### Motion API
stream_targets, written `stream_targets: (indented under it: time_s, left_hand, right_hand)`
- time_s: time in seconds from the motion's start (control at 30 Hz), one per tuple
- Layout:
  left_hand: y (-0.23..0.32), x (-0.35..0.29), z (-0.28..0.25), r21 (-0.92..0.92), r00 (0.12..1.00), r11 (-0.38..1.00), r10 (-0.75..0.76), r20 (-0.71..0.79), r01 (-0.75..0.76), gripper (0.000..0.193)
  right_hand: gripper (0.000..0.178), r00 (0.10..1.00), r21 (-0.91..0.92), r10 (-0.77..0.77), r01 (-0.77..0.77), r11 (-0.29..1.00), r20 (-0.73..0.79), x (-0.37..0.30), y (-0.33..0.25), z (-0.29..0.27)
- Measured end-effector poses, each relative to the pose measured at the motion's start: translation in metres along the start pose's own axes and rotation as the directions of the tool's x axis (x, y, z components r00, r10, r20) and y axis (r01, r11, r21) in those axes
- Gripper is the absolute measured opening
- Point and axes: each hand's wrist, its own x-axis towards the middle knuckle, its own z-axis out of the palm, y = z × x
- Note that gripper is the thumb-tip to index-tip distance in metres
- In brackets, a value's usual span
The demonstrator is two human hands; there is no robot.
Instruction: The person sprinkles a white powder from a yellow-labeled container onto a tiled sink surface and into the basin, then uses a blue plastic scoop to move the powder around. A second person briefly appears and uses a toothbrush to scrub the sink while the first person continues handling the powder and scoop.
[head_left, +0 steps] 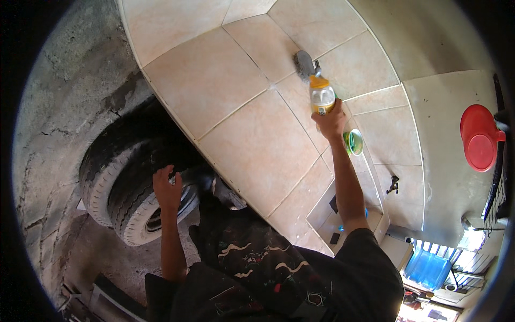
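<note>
Out over the tiled counter (230, 123), my right hand (331, 119) is closed around a clear plastic bottle (322, 95) with an orange-yellow cap and something yellow low on it. The cap points away from me. Just beyond it, a grey scrub brush (304, 64) rests on the tiles, with a small metallic object (317, 68) close to the cap. A green and white tub (354, 142) stands to the right of my right wrist. My left hand (167, 185) hangs beside the counter, above stacked tires (142, 220), fingers loosely bent and apart, holding nothing visible.
The counter's front edge (198, 144) runs diagonally between my hands. A sink (322, 206) lies near my right forearm, with a dark tap (393, 184) on the wall behind. Red plastic ware (479, 145) hangs at the right; a blue water jug (427, 270) is lower right.
</note>
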Motion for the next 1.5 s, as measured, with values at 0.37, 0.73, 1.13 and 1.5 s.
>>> stream_targets:
  time_s: [0.37,0.73,1.13,1.5]
  left_hand:
    - [0.004,0.002,-0.001,0.034,1.000,0.999,-0.013,0.020,0.013,0.024]
    - [0.003,-0.001,0.002,0.016,0.999,1.000,0.018,0.039,-0.018,0.024]
    - [0.007,-0.001,0.004,0.037,0.997,0.997,0.068,0.048,-0.070,0.024]
    - [0.051,0.024,-0.001,-0.017,0.979,0.979,0.201,-0.023,-0.201,0.024]
  right_hand:
    - [0.065,1.000,-0.018,-0.006,0.006,1.000,0.015,-0.007,0.014,0.000]
    - [0.068,1.000,-0.012,0.004,-0.004,1.000,-0.022,-0.027,0.018,-0.008]
    - [0.061,1.000,-0.070,0.010,-0.011,0.997,-0.008,-0.044,0.026,-0.011]
    - [0.060,0.987,0.059,0.097,-0.090,0.994,-0.127,-0.057,0.038,-0.010]
